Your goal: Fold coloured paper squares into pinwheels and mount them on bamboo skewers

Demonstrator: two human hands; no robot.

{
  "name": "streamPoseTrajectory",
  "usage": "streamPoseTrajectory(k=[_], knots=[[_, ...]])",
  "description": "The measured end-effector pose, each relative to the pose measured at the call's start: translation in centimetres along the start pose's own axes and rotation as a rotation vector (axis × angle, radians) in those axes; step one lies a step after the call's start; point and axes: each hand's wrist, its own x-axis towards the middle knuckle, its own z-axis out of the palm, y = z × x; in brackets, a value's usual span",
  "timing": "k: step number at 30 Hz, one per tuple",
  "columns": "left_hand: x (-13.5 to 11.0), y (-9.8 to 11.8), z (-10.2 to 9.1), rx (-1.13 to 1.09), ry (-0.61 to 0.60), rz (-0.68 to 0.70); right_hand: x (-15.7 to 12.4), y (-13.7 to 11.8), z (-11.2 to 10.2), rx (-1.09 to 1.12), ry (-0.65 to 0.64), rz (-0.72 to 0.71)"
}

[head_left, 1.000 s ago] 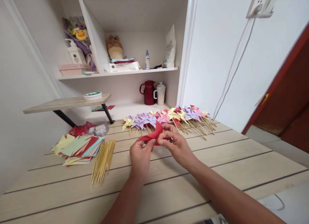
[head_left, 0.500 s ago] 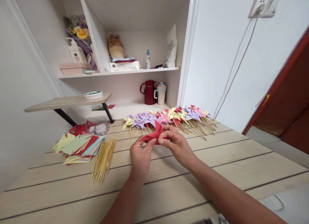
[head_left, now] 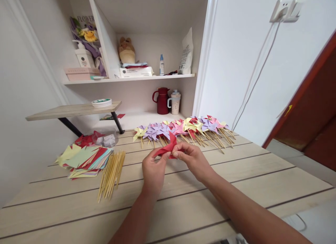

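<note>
A red paper pinwheel [head_left: 172, 142] is held up over the table between both hands, one blade pointing upward and its folds drawn toward the middle. My left hand [head_left: 154, 165] grips its left side, thumb pressed near the centre. From the right, my right hand [head_left: 193, 158] pinches the centre with thumb and finger; whatever small part lies under those fingertips is hidden. Behind the hands lies a row of finished pinwheels [head_left: 157, 131] in purple, yellow, pink and red on wooden sticks.
Left on the plank table [head_left: 126, 216] are cut paper sheets [head_left: 84, 158], a bundle of thin sticks [head_left: 112, 174] and a clear container [head_left: 109, 139] with small white pieces. A small raised stand [head_left: 73, 111] is behind them. A red jug [head_left: 162, 101] and a cup [head_left: 175, 102] stand at the back.
The fingers of my right hand have curled in closer at the pinwheel's centre. Both hands keep their hold in nearly the same place.
</note>
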Motion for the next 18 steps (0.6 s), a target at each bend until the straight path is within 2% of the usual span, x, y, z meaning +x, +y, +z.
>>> streamPoseTrajectory(k=[5,11,18], knots=[[-0.09,-0.33,0.25,-0.001,0.014,-0.022,0.06,-0.07,0.06,0.019,0.048,0.020],[-0.28,-0.79,0.47,-0.008,0.065,-0.113,0.27,0.12,0.12,0.039,0.121,0.008],[-0.31,-0.49,0.62,0.006,0.075,-0.072,0.08,0.32,0.17,-0.030,0.136,-0.034]])
